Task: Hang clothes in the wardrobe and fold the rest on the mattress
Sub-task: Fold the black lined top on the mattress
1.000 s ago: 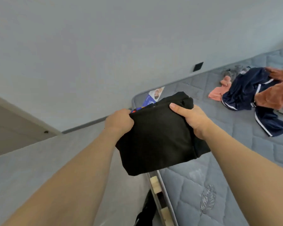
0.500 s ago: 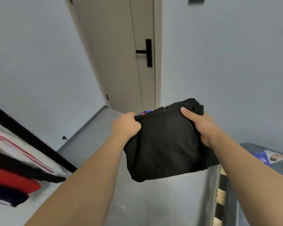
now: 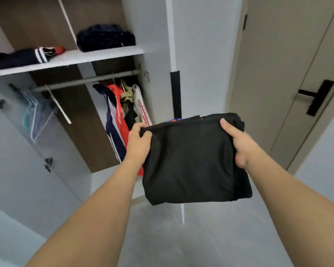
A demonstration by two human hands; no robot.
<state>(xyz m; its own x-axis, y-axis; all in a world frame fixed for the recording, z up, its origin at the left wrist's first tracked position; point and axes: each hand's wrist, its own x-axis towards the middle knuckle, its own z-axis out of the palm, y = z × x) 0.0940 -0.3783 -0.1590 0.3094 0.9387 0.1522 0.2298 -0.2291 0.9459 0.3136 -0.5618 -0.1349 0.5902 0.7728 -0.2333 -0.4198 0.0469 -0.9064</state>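
Note:
A folded black garment (image 3: 193,162) hangs in the air in front of me, with a bit of blue and red showing at its top edge. My left hand (image 3: 138,140) grips its upper left corner, and my right hand (image 3: 237,143) grips its upper right edge, thumb on top. Behind it stands the open wardrobe (image 3: 108,53) with a white shelf and a metal hanging rail (image 3: 89,79). Several garments (image 3: 123,110) hang from the rail at the right end. The mattress is out of view.
Folded dark clothes (image 3: 104,37) and a navy striped piece (image 3: 23,56) lie on the shelf. Empty hangers (image 3: 35,114) hang at the rail's left. An open wardrobe door (image 3: 17,151) stands at left, a beige room door (image 3: 289,74) with a black handle at right. Grey floor below.
My view has swung left from the mattress, past the room door, to the open wardrobe. Both hands keep the same grip on the folded black garment.

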